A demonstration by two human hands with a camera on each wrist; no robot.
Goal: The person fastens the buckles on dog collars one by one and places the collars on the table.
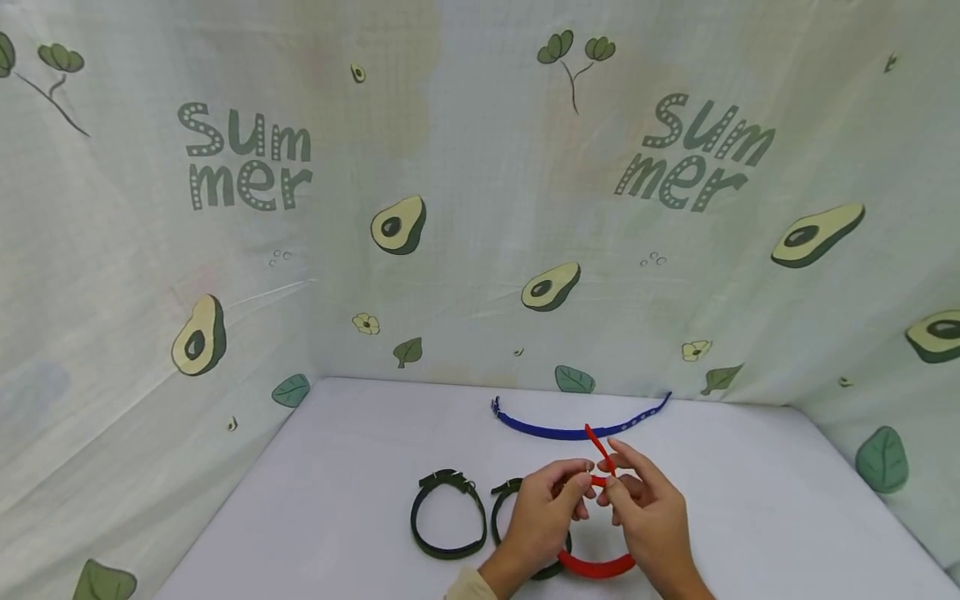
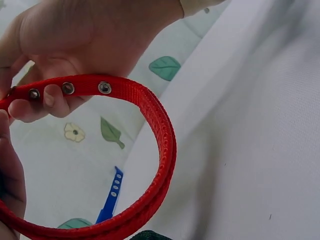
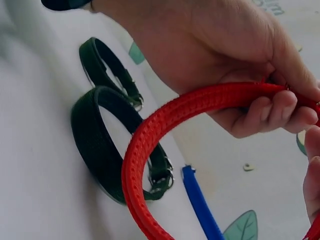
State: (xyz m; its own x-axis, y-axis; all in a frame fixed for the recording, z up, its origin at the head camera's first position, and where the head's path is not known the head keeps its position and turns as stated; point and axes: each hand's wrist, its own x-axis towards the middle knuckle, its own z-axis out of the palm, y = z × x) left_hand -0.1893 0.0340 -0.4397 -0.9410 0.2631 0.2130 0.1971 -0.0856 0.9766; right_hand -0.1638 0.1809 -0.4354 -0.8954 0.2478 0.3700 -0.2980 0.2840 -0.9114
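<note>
A red collar [image 1: 597,568] is held up in a loop between both hands, its lower curve hanging under them. The left hand [image 1: 542,504] pinches one end with thumb and fingers. Opposite, the right hand [image 1: 648,512] grips the other end, whose narrow red tip sticks up between the hands. Metal-rimmed eyelets [image 2: 104,87] line the strap by the right hand in the left wrist view. Fingers hide the spot where the ends meet, so I cannot tell whether the tip is through a buckle.
On the white table [image 1: 337,500], a dark green buckled collar [image 1: 448,552] stands left of the hands. A second dark green collar [image 3: 95,145] is partly behind the left hand. Farther back lies an unfastened blue collar [image 1: 555,432]. A printed cloth [image 1: 480,167] hangs behind.
</note>
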